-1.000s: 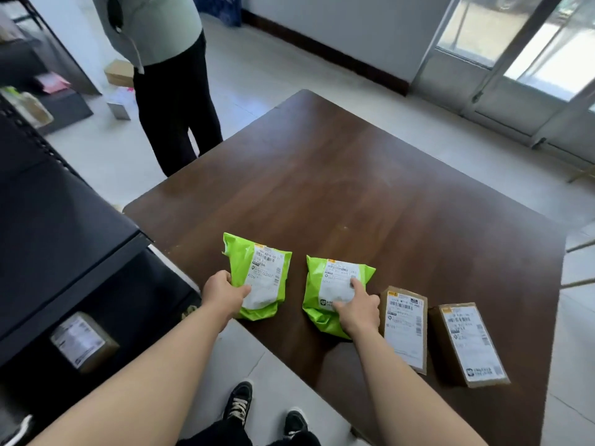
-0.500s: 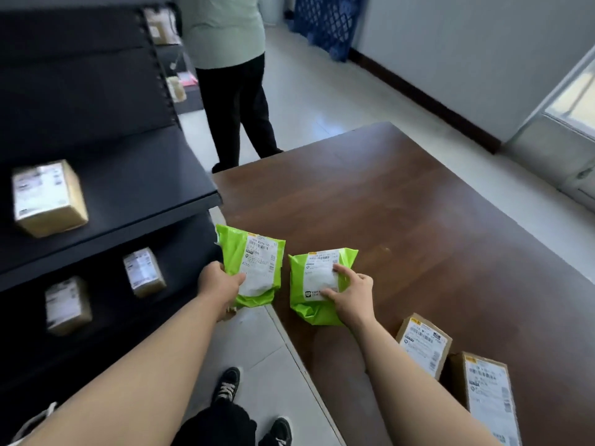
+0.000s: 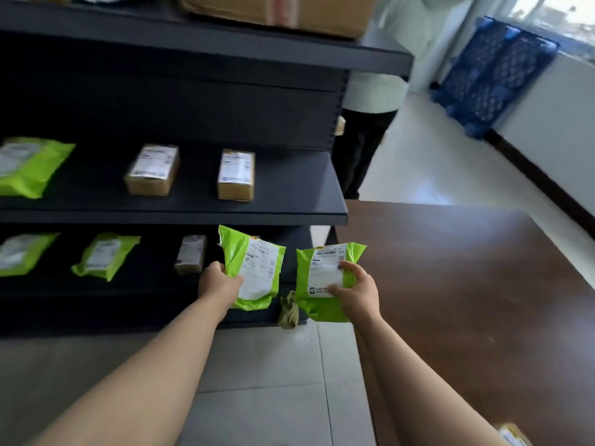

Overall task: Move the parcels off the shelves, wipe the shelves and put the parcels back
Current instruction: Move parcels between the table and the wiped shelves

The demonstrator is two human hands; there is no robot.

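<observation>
Left green parcel [image 3: 257, 268] is being gripped at its lower left edge by the left hand [image 3: 219, 284], fingers curling round it. Right green parcel [image 3: 325, 272], at 3 o'clock of it, is being pinched by the right hand [image 3: 357, 294], thumb lying on the label. Both are hanging in front of the lower shelf [image 3: 128, 294]. Worktop [image 3: 467, 268] is lying at 3 o'clock, brown box [image 3: 236, 175] sitting on the middle shelf [image 3: 289, 188] at 12 o'clock.
</observation>
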